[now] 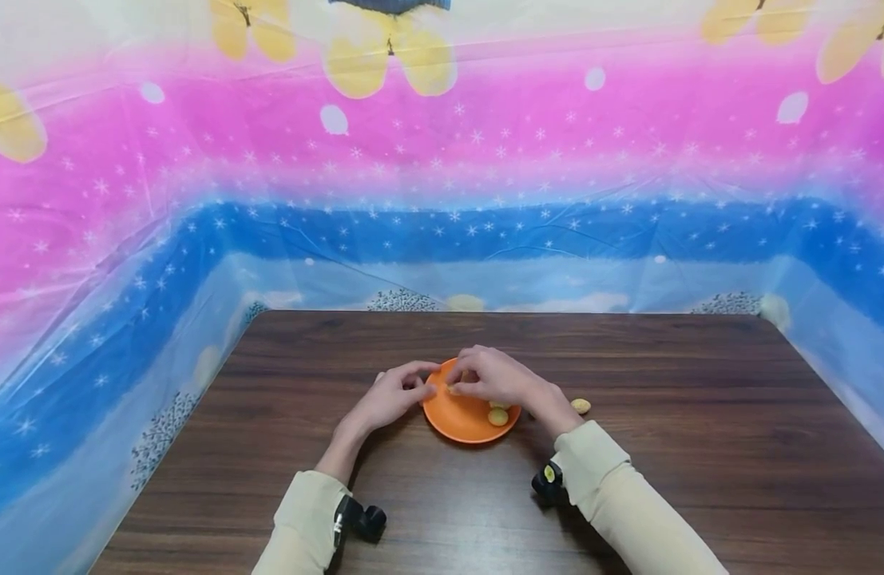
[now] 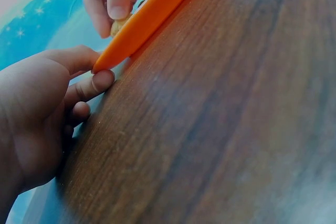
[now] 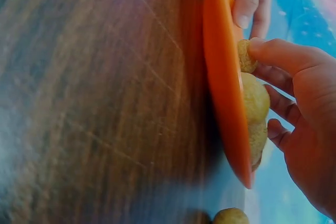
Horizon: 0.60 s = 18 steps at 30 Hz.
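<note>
An orange plate [image 1: 456,419] lies on the dark wooden table. My left hand [image 1: 394,397] pinches its left rim; in the left wrist view, the thumb is above the rim and a finger below. My right hand [image 1: 495,375] reaches over the plate and pinches a small yellow-brown, rough-skinned nut-like piece [image 3: 245,56] between thumb and fingers, low against the plate's surface. More such pieces [image 3: 255,98] sit beside it on the plate, under the right palm. In the head view one piece [image 1: 498,417] shows near the right rim, others partly hidden by the hand.
Another nut-like piece [image 1: 581,406] lies on the table [image 1: 700,447] right of the plate, by the right wrist. Black wrist cameras [image 1: 362,519] sit at both cuffs. A patterned pink and blue cloth [image 1: 449,160] hangs behind and around the table.
</note>
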Motion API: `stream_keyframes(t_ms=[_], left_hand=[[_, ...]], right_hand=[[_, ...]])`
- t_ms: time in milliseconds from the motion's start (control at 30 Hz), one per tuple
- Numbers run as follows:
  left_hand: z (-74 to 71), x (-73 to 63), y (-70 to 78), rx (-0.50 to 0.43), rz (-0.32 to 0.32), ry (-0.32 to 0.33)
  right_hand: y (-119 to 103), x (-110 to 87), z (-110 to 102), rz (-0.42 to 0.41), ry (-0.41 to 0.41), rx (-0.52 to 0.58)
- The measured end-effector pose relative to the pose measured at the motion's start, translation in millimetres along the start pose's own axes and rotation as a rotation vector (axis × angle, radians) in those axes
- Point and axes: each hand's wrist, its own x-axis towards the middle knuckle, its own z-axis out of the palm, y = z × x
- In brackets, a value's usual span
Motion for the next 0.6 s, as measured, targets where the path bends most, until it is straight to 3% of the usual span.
stream_keyframes(t_ms=[333,600], left_hand=[[0.2,1.1,-1.4,0.002,0.003,-0.001],[-0.1,1.5,-1.9,0.007,-0.004,-0.004]], right_hand=[[-2,0.1,2,0.006,0.004,-0.016],[-5,-18.0,-6,0.047,0.074,0.052]])
